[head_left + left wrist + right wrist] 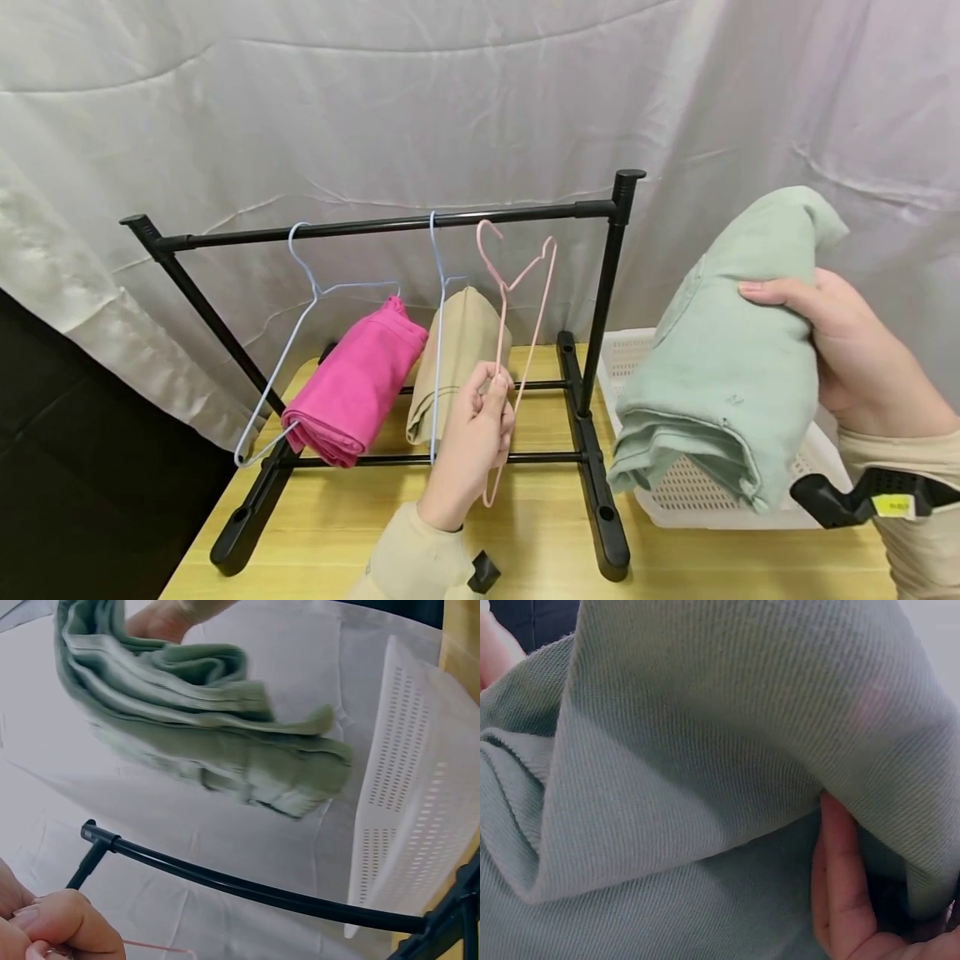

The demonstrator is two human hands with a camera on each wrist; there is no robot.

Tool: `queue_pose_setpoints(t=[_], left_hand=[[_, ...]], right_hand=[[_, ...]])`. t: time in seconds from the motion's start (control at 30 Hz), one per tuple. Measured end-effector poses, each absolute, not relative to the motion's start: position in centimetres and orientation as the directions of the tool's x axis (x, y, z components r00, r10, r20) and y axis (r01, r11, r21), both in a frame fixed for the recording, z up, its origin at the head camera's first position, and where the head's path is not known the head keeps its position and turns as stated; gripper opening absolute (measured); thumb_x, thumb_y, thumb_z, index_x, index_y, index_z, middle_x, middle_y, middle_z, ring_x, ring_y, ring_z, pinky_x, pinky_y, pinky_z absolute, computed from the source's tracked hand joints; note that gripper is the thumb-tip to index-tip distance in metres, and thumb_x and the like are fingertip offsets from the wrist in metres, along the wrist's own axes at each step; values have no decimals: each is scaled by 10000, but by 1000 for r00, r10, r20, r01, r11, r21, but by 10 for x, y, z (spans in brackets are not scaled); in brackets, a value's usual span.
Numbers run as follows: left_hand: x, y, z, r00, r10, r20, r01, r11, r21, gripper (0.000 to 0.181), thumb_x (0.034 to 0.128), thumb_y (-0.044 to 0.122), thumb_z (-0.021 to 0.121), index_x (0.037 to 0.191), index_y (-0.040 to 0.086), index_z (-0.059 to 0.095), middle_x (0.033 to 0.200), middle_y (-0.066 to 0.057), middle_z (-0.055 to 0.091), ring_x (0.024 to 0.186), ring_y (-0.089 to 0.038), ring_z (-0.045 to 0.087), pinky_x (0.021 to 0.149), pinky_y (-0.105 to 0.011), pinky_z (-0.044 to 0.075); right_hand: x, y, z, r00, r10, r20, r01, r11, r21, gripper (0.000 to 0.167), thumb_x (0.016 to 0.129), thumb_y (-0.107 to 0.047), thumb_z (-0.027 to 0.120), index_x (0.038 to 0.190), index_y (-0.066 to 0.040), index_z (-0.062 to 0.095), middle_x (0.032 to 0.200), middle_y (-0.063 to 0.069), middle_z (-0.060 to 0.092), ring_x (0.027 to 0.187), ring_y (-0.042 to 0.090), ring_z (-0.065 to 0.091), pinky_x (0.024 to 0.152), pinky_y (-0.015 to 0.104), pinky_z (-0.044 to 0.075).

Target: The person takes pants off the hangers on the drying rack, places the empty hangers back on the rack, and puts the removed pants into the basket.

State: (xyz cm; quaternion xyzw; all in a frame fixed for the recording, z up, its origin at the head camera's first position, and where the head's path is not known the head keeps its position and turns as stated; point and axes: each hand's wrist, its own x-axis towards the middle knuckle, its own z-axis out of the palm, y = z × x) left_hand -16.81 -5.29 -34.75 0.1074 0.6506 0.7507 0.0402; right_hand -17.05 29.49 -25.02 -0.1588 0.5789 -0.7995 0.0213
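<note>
My left hand point(476, 421) pinches one side of a pink wire hanger point(528, 272) in the head view. The hanger stands in front of the black rack's top bar, its hook close to the bar; whether they touch I cannot tell. Over on the right, my right hand point(862, 358) grips a folded light green garment point(738, 358), thumb on top and the fingers hidden behind the cloth. In the right wrist view the ribbed green cloth point(667, 772) fills most of the picture, with fingers point(844, 870) tucked between its folds.
The black rack point(375, 226) stands on a wooden table point(540, 533). From it hang two blue hangers point(281, 367), one bearing folded magenta cloth point(360, 379), the other beige cloth point(465, 333). Below the green garment sits a white perforated basket point(690, 496). A pale curtain point(420, 108) hangs behind.
</note>
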Motion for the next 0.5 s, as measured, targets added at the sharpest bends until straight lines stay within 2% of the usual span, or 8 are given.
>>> queue_pose_setpoints(t=[0.23, 0.5], left_hand=[[-176, -47, -330, -976, 176, 127, 98, -165, 981, 184, 1187, 255, 381, 1108, 141, 501, 640, 45, 358, 472, -86, 291, 390, -203, 259], [-183, -38, -321, -976, 163, 143, 112, -183, 977, 170, 1186, 245, 385, 1123, 151, 512, 650, 43, 372, 472, -85, 291, 394, -199, 252]], right_hand=[[-182, 311, -258, -958, -215, 191, -125, -288, -949, 341, 1133, -26, 394, 1112, -60, 732, 967, 73, 806, 798, 210, 807, 660, 366, 661], [-201, 338, -266, -973, -223, 63, -32, -141, -989, 287, 1132, -76, 451, 1120, -113, 736, 984, 30, 808, 825, 184, 801, 677, 369, 659]])
